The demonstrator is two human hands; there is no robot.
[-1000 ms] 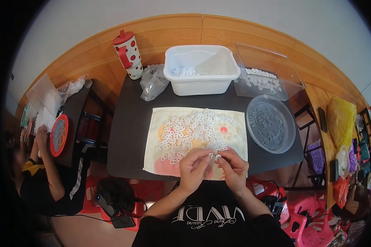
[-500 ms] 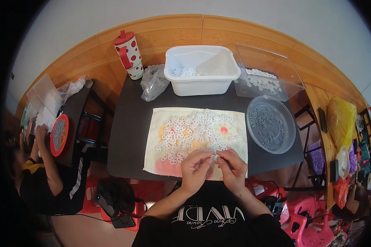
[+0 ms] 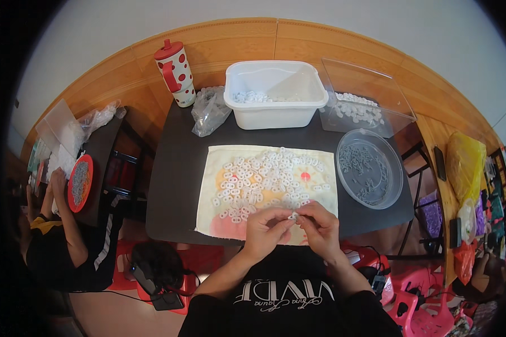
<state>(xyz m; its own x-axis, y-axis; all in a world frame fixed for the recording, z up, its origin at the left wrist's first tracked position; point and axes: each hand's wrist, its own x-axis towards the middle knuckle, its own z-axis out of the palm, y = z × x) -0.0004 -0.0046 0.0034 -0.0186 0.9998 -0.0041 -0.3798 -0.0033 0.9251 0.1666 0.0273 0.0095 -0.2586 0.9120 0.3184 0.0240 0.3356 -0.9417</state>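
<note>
A small white plastic piece [image 3: 293, 216] is pinched between both my hands over the near edge of a pale patterned cloth [image 3: 211, 219]. My left hand [image 3: 267, 230] grips it from the left with thumb and forefinger. From the right, my right hand [image 3: 319, 227] closes its fingertips on the same piece. Many white oval pieces with two holes [image 3: 264, 174] lie spread on the cloth just beyond my hands. Fingers cover most of the held piece, so its exact form is hidden.
Behind the cloth stands a white tub [image 3: 275, 115] with white pieces inside. To its right is a clear box [image 3: 357, 112] of white discs. A round clear tray [image 3: 371, 168] holds small grey parts. A dotted tumbler [image 3: 176, 76] and a plastic bag [image 3: 211, 112] stand left. Another person [image 3: 56, 241] works at the left table.
My fingertips have shifted slightly on the white piece, and more of it shows between them now. The pieces on the cloth look the same.
</note>
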